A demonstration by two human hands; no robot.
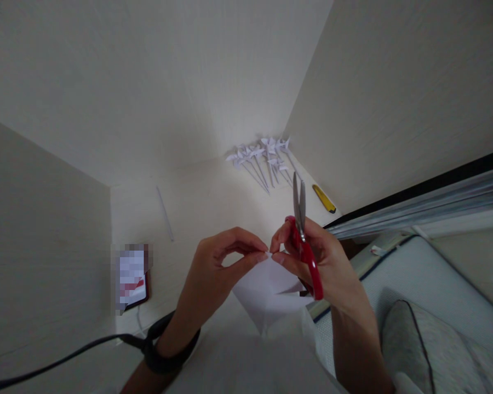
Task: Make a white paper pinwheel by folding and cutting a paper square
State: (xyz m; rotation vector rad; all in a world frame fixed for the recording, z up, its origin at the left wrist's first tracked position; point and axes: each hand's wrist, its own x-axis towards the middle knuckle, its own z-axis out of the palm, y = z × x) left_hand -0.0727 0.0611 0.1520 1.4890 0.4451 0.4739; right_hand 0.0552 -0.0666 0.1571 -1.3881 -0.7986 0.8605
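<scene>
Hands (267, 260) on one paper sheet (271, 293), one scissors (306, 243)

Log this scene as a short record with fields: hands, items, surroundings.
left hand: pinches the top edge of the paper
right hand: pinches the same edge, scissors held in it, blades up and closed
desk: pale, set in a corner between walls
far corner: pinwheels lying in a bunch
near them: yellow cutter
desk left: phone, cable attached
desk middle: thin stick
left wrist: black strap

Home bedroom; mattress (427, 284), cushion (419, 350) beside desk (197, 202)
</scene>
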